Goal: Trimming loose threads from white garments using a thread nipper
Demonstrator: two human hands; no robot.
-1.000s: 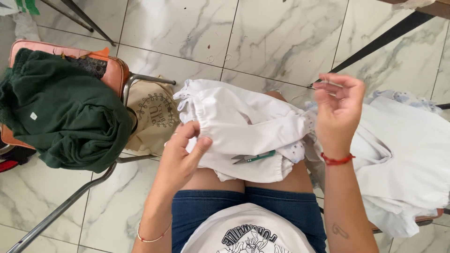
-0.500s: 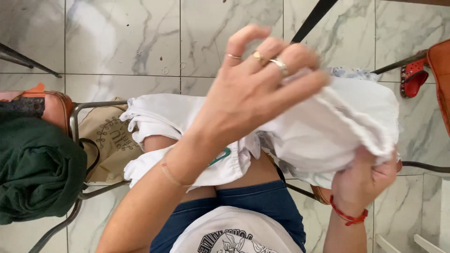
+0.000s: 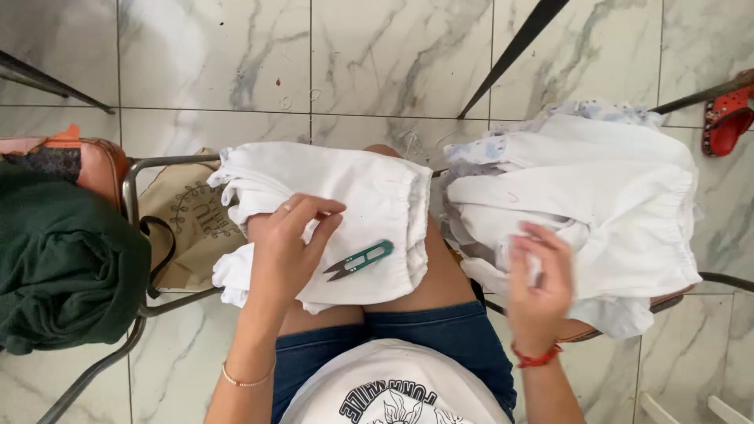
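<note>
Marble floor tiles point(image 3: 236, 71) with grey veins fill the background, crossed by thin dark chair legs. Half a second ago the left hand was raised high in front of the camera, lifting a bunch of white cloth, and the right hand was tucked under that cloth; now both hands are down and the cloth lies flat again. A folded white garment point(image 3: 353, 196) rests across the person's lap, over the bare knees and above the blue shorts point(image 3: 440, 338). Small green thread snips point(image 3: 360, 260) lie on this garment, just right of the left hand and apart from it.

On the left, a metal chair point(image 3: 133, 196) holds a dark green garment point(image 3: 63, 267) and a beige cloth bag point(image 3: 192, 228) with a printed design. On the right, a pile of white garments point(image 3: 597, 204) sits on another seat, with a pale blue flowered piece at its back edge. A red sandal point(image 3: 726, 118) lies at the far right edge.

The left hand point(image 3: 287, 251) rests palm down on the lap garment, fingers loosely spread and slightly curled, gripping nothing. The right hand point(image 3: 538, 279) is blurred; its fingers point(image 3: 550, 239) reach onto the near edge of the white pile, touching the cloth, and I cannot tell whether they pinch it.
</note>
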